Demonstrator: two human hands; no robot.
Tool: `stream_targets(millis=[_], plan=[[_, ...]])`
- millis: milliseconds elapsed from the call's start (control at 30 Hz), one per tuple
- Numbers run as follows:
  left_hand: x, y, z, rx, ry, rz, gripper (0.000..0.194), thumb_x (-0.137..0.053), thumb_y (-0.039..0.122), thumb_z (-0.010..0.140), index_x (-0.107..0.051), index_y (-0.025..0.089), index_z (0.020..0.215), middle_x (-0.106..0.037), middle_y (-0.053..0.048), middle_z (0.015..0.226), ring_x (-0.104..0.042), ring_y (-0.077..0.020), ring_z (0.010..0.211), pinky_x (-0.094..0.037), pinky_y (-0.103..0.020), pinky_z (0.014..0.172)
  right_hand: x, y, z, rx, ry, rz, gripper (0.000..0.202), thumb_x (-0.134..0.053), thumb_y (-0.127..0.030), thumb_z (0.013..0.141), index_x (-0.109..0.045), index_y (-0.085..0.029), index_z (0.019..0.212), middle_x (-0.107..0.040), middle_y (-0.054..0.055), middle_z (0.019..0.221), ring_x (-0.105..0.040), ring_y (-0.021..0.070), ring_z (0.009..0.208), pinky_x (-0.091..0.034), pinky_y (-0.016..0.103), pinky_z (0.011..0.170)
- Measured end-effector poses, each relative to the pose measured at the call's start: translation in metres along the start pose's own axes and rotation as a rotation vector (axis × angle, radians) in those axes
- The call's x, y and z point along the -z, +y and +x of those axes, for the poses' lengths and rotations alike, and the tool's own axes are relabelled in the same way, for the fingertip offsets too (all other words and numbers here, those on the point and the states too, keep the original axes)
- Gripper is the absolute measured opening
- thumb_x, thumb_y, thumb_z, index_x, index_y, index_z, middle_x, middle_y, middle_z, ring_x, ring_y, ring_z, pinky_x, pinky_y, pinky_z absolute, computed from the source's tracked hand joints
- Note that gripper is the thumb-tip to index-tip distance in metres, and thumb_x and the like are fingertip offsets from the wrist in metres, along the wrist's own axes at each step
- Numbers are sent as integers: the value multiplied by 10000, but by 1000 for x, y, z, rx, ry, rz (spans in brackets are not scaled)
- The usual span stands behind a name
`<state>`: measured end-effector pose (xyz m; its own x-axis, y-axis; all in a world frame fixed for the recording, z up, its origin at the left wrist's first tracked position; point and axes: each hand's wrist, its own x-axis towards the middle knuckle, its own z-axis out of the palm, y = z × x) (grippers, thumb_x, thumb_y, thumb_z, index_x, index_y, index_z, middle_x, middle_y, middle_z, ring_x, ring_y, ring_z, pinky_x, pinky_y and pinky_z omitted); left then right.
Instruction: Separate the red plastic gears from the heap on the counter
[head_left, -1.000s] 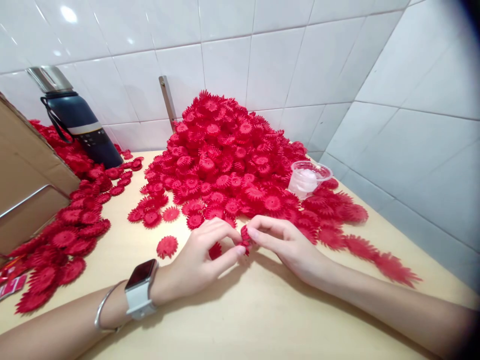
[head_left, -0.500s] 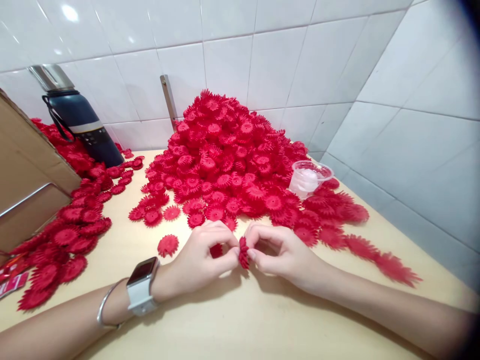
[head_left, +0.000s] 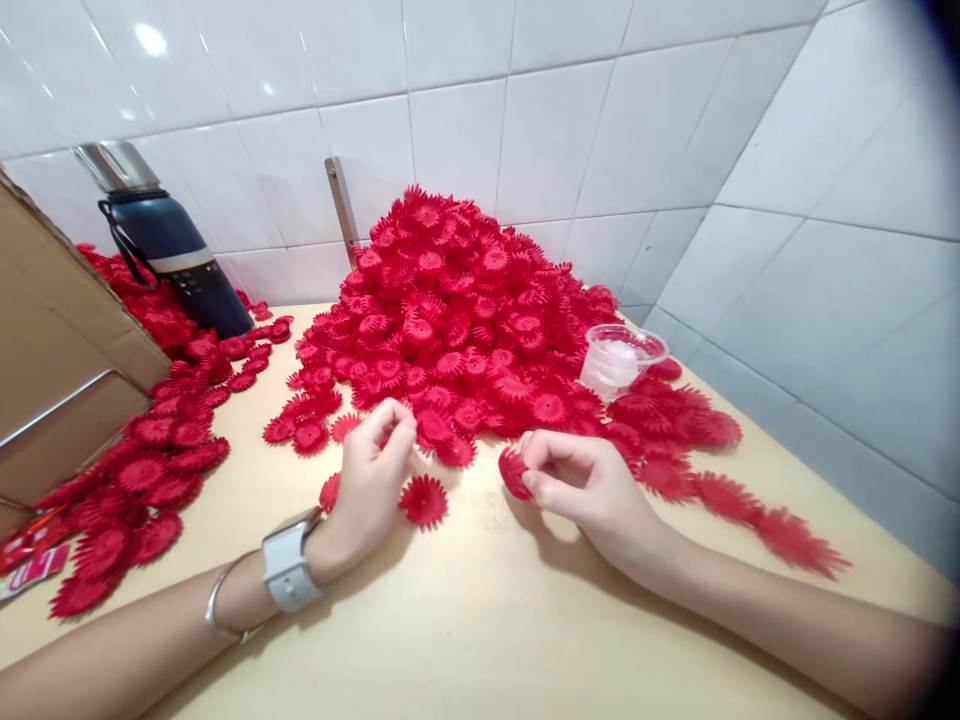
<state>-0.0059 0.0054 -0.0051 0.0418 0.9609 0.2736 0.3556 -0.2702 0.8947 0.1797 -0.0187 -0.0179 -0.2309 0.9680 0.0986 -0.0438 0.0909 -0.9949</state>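
Above the table (head_left: 480, 630), the right hand (head_left: 596, 485) pinches a red fringed rosette (head_left: 514, 474) by its edge, apparently leaving its face free; the left hand (head_left: 369, 488) presses thumb to finger beside the heap (head_left: 450, 310).

A pale tabletop (head_left: 480, 640) is bearing a tall heap of red fringed discs (head_left: 450, 330) at its back, with a looser line of discs (head_left: 724, 497) trailing rightward. One single disc (head_left: 424, 502) is lying apart, nearer the front. On the left, another drift of discs (head_left: 142, 472) is running beside a cardboard box (head_left: 71, 340) — and a dark blue bottle (head_left: 176, 235) is standing toward the rear.
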Motion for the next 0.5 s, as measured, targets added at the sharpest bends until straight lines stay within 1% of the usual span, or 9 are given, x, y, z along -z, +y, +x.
stream_targets(millis=[67,133,200,300,333,367,400,500], plan=[[0,3,-2,-51,-85,-1,186,-410,207,779,-389,184,596,-381,42,568,-371,-101,531,-312,-212,494,-1,-1,-1,25,-45,-2,141,-543,-113,643,-463,-173,543,-473,-14,573,-432,113,551,-341,245,503],[1,6,-5,-94,-190,26,189,-410,202,774,-403,179,587,-396,35,571,-380,-104,529,-315,-217,491,-1,-2,-1,30,-50,-7,146,-547,-124,655,-461,-173,548,-477,-13,574,-435,115,551,-344,248,506],[1,8,-8,-149,-330,82,186,-408,168,764,-425,172,579,-431,24,581,-404,-109,543,-330,-223,511,-1,-2,-1,20,-2,-17,145,-550,-146,665,-462,-172,553,-478,-14,567,-427,112,537,-332,246,496],[1,11,-10,-316,-577,196,181,-435,100,722,-460,164,555,-488,15,566,-429,-118,572,-358,-243,597,0,-2,-1,9,87,-33,143,-535,-174,679,-459,-175,558,-463,-23,546,-409,107,512,-312,244,482],[1,11,-10,-358,-627,230,178,-446,87,713,-475,162,554,-501,14,559,-433,-120,578,-361,-247,619,0,-2,-1,9,96,-41,138,-529,-179,682,-462,-175,561,-465,-24,545,-410,108,514,-314,244,485],[1,11,-11,-373,-646,253,173,-455,85,715,-493,160,565,-511,13,560,-437,-121,583,-363,-248,628,0,-3,-1,10,91,-51,132,-524,-181,680,-463,-175,563,-468,-25,544,-414,109,517,-318,244,489],[0,12,-11,-358,-635,260,168,-460,93,729,-511,158,583,-520,11,574,-443,-120,587,-365,-243,625,0,-3,-1,11,80,-65,125,-519,-182,675,-463,-175,563,-471,-26,544,-417,109,520,-322,243,493],[0,10,-10,-203,-510,190,169,-451,151,797,-545,154,657,-535,7,647,-474,-112,609,-371,-217,585,-1,-3,-1,8,58,-141,140,-488,-168,650,-417,-182,530,-440,-37,510,-403,102,503,-314,236,485]])
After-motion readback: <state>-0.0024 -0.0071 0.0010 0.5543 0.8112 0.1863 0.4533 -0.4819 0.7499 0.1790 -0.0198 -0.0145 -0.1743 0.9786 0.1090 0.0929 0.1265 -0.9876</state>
